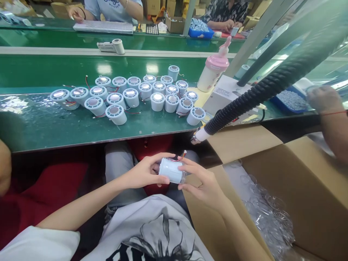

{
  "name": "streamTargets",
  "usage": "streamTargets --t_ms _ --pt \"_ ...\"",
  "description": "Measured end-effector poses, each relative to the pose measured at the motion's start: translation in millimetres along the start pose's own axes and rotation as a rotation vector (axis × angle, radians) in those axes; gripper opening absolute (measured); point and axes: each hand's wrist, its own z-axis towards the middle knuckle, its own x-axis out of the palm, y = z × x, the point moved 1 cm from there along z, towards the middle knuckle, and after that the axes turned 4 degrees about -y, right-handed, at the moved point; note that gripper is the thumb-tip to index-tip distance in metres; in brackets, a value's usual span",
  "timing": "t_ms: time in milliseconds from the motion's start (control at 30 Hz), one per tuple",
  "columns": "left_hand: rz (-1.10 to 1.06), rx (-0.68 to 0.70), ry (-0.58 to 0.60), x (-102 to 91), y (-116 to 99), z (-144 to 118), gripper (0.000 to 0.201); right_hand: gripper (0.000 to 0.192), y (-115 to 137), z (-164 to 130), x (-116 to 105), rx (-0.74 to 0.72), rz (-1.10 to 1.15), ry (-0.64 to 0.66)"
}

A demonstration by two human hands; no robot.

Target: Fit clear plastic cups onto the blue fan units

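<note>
Below green bench (81, 134), hands-covered cylinder (170, 170), underside hidden

I hold one cylindrical housing (170, 170) between my left hand (144, 173) and right hand (202, 185), below the workbench (40, 123) edge. A cluster of identical housings (130, 97) stands on the workbench ahead. The open cardboard box (312, 188) sits to my right, with the corrugated hose (261, 94) above it.

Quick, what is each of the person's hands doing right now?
Left hand: closed on the pale blue cylinder, holding it over the lap.
Right hand: fingers grip the same cylinder from the other end.
</note>
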Motion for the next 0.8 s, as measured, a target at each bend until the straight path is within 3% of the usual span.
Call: streamTargets --t_ms 167,567,800 --pt "0.226 0.133 0.026 -0.5 -14 -6 0.073 0.047 3 -4 -2 0.071 0.147 0.037" --pt "0.409 0.389 0.079 -2.7 -21 -10 0.074 0.045 15 -1 -5 0.325 0.473 0.094" --pt "0.491 0.449 0.085 -6.0 -19 -11 0.075 0.044 17 -1 -3 0.482 0.623 0.126"
